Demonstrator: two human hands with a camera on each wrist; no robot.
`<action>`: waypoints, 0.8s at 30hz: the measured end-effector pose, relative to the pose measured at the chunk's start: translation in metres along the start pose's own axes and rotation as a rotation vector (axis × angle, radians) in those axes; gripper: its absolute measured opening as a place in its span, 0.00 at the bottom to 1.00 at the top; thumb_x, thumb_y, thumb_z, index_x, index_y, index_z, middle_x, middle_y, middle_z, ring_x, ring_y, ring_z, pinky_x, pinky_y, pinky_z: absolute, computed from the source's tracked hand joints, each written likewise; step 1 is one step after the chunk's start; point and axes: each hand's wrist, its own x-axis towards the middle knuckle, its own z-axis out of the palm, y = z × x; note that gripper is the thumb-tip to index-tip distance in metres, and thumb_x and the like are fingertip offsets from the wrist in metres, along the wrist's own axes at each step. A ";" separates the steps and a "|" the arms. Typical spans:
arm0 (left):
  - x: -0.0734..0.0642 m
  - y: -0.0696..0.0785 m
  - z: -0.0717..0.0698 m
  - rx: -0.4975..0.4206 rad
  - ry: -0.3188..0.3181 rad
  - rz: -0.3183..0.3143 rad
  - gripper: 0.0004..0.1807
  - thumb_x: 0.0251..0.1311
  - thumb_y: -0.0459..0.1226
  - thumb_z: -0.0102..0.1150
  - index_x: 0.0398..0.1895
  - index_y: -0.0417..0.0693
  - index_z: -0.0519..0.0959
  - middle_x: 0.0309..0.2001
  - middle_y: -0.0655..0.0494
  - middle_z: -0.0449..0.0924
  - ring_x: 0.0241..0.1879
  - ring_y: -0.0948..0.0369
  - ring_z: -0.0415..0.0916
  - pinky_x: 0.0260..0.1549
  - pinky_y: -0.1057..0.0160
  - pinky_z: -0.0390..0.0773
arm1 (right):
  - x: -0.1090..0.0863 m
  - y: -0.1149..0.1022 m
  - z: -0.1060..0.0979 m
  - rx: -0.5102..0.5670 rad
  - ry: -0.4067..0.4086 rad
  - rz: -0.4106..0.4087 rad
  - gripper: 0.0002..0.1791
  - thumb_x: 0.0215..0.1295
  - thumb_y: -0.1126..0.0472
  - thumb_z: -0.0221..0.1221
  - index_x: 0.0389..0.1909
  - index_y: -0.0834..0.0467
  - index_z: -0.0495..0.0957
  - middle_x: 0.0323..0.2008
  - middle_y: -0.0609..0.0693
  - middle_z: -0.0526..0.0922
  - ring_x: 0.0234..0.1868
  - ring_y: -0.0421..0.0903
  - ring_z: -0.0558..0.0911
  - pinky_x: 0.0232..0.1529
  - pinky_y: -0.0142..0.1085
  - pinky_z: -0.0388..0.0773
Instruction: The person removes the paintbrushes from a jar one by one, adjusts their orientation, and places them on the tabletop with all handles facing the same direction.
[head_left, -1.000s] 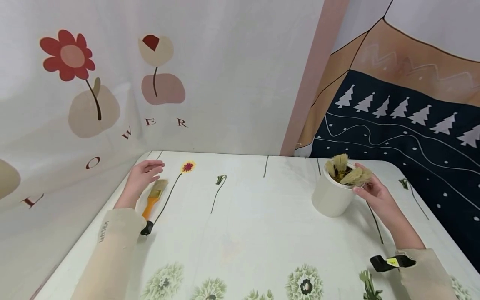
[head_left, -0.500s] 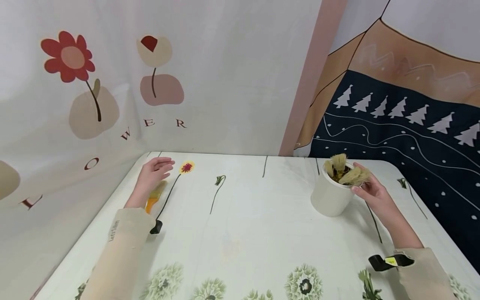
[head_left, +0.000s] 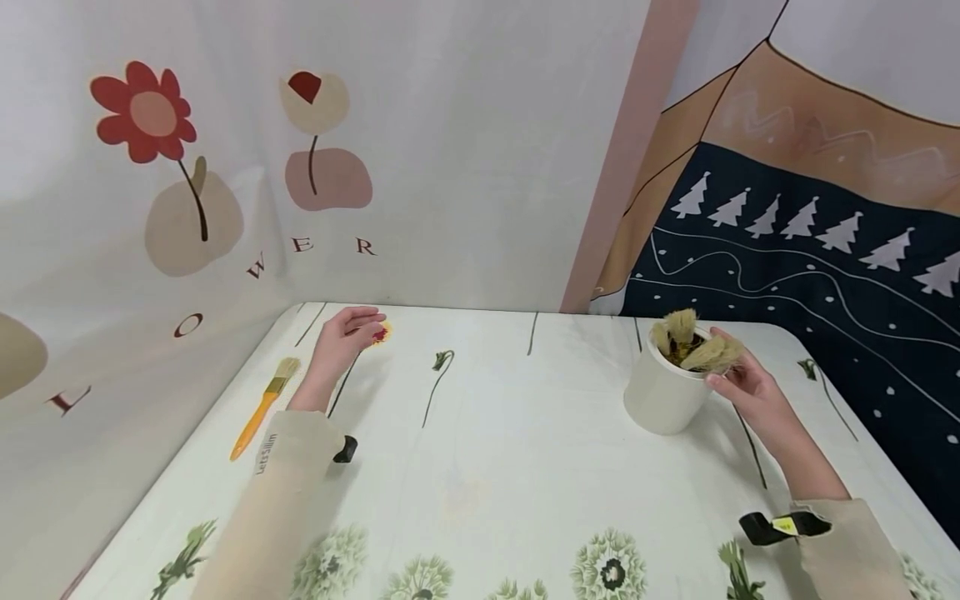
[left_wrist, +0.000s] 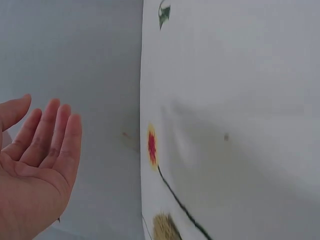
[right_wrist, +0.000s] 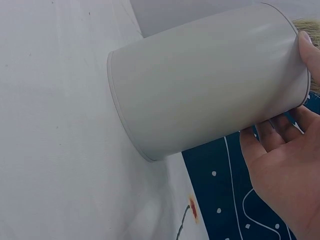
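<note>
My left hand point(head_left: 342, 342) is above the far left of the table, fingers extended and holding nothing. In the head view it overlaps a printed yellow-and-red flower point(head_left: 384, 333). The left wrist view shows the palm and slightly bent fingers of that left hand point(left_wrist: 42, 165). A paintbrush point(head_left: 262, 412) with an orange handle lies left of the forearm, bristles pointing away. My right hand point(head_left: 757, 400) holds a white cylindrical pot point(head_left: 663, 396) near its rim, thumb at the edge and fingers along the side. Several tan bristle heads point(head_left: 690, 342) stick up out of it.
The white tablecloth point(head_left: 517, 467) carries printed stems, flowers and leaves. A pale curtain point(head_left: 465, 167) with flower prints rises behind the table. At the right hangs a dark blue cloth point(head_left: 750, 267) with printed trees. A black strap point(head_left: 783, 527) sits at the right wrist.
My left hand has moved right, from over the paintbrush to the printed flower. The paintbrush now shows in full, farther left than before. My right hand and the pot have stayed put.
</note>
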 end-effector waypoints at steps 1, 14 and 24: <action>0.001 0.000 0.004 -0.008 -0.002 0.011 0.23 0.68 0.37 0.51 0.63 0.38 0.65 0.60 0.41 0.72 0.56 0.52 0.73 0.51 0.67 0.77 | 0.000 0.000 0.000 -0.001 0.000 0.000 0.36 0.71 0.63 0.50 0.74 0.45 0.44 0.75 0.39 0.43 0.74 0.37 0.43 0.59 0.13 0.57; 0.005 0.013 0.061 -0.116 -0.050 0.071 0.20 0.67 0.32 0.51 0.61 0.38 0.67 0.58 0.43 0.74 0.56 0.50 0.73 0.51 0.64 0.77 | -0.001 0.000 -0.001 0.011 -0.002 -0.009 0.36 0.71 0.64 0.50 0.74 0.46 0.45 0.74 0.39 0.44 0.74 0.36 0.45 0.58 0.13 0.58; 0.006 0.027 0.115 -0.183 -0.104 0.108 0.21 0.64 0.34 0.55 0.59 0.39 0.69 0.55 0.46 0.76 0.54 0.52 0.75 0.52 0.61 0.77 | -0.001 0.001 0.000 0.024 -0.006 -0.016 0.36 0.71 0.64 0.50 0.74 0.46 0.45 0.74 0.40 0.44 0.74 0.37 0.45 0.58 0.13 0.59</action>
